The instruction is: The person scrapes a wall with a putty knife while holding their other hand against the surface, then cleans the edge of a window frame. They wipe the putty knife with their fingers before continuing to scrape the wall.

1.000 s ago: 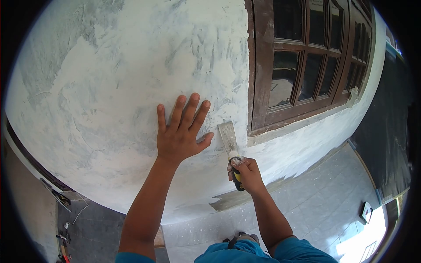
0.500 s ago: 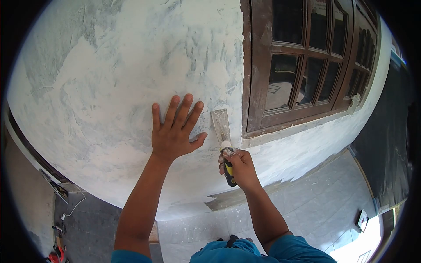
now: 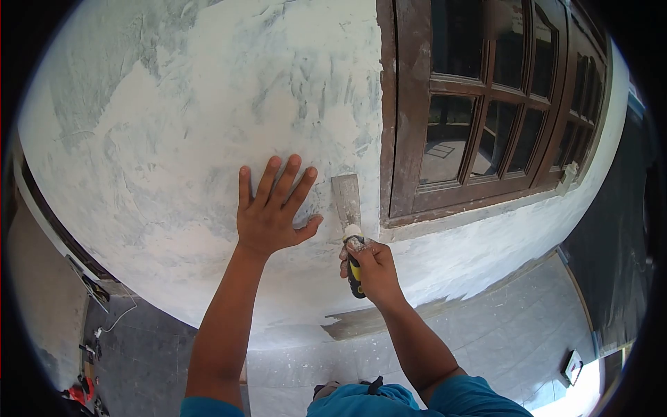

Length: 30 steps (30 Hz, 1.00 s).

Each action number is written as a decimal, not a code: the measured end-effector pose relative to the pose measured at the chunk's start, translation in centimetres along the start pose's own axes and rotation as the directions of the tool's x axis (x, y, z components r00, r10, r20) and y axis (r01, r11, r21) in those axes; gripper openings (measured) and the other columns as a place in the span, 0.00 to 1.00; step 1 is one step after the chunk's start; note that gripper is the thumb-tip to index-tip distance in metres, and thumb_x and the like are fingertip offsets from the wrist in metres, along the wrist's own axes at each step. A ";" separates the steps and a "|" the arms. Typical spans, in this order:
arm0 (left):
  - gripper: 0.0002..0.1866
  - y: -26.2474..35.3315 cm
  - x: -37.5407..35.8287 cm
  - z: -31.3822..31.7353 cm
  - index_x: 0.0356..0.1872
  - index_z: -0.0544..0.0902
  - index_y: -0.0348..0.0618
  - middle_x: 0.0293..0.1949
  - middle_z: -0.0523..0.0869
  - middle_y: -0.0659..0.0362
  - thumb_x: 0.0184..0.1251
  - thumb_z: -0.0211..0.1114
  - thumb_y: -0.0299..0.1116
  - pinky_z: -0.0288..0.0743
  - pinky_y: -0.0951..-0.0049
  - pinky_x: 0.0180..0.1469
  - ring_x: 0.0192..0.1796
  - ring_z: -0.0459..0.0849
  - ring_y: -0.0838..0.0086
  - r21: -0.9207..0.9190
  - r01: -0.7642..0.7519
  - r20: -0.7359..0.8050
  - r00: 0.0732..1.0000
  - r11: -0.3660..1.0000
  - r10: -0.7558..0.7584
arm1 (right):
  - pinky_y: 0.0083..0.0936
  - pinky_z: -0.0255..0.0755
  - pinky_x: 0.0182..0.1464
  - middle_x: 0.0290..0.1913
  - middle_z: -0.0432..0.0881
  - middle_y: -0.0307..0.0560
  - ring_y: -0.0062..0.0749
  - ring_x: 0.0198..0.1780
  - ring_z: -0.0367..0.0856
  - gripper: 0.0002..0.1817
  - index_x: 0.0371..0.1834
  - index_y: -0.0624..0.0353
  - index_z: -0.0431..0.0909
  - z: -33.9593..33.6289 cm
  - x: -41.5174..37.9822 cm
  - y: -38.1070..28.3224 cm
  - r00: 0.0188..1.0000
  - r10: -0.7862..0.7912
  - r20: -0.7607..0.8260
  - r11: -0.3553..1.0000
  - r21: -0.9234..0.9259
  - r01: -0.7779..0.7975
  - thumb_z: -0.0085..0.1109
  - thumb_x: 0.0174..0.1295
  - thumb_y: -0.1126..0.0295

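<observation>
Putty knife [image 3: 347, 208] at the wall [image 3: 194, 174], left of the window [image 3: 486, 104].
The right hand [image 3: 368, 267] is closed around its black-and-yellow handle; the left hand [image 3: 269, 215] lies open, fingers spread.

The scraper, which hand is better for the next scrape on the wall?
Right, I'd say. The right hand grips the scraper, which points up along the wall. The left hand is spread open on the wall, holding no tool.

The wall [image 3: 174, 160] is mottled white and grey, apparently blue-tinged.
</observation>
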State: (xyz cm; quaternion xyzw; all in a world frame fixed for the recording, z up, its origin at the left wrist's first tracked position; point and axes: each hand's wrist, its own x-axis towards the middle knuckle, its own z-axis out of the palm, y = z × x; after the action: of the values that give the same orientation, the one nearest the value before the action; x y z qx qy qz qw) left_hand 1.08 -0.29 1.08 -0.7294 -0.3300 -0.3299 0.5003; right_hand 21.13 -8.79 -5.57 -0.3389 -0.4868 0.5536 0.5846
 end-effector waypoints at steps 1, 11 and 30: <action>0.38 0.0 0.0 0.0 0.70 0.73 0.61 0.76 0.65 0.60 0.59 0.58 0.63 0.38 0.41 0.79 0.79 0.57 0.62 0.005 -0.003 -0.003 1.000 1.000 0.003 | 0.17 0.65 0.25 0.21 0.78 0.41 0.18 0.23 0.75 0.17 0.30 0.62 0.79 -0.4 -0.2 0.8 1.000 0.000 0.000 1.000 -0.003 0.000 0.52 0.73 0.62; 0.37 0.0 -0.2 0.0 0.70 0.74 0.60 0.75 0.66 0.60 0.59 0.58 0.62 0.40 0.42 0.79 0.79 0.57 0.61 0.012 -0.008 -0.013 1.000 1.000 0.008 | 0.19 0.70 0.29 0.26 0.79 0.41 0.22 0.25 0.78 0.14 0.33 0.62 0.78 -0.7 -1.0 1.6 0.993 0.119 -0.015 0.992 0.042 -0.118 0.50 0.73 0.66; 0.38 0.0 -0.1 -0.1 0.70 0.74 0.60 0.75 0.66 0.59 0.57 0.61 0.61 0.40 0.41 0.79 0.79 0.57 0.61 -0.002 -0.007 -0.010 1.000 1.000 0.007 | 0.19 0.70 0.27 0.24 0.78 0.42 0.23 0.23 0.78 0.15 0.29 0.62 0.77 -0.3 -1.9 3.5 0.992 0.066 -0.110 0.982 0.181 -0.045 0.50 0.72 0.65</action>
State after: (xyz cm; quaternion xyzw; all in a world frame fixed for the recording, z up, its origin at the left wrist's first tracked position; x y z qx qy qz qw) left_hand 1.03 -0.43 1.03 -0.7295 -0.3244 -0.3321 0.5022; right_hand 20.47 -10.05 -9.28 -0.3302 -0.3910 0.5905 0.6240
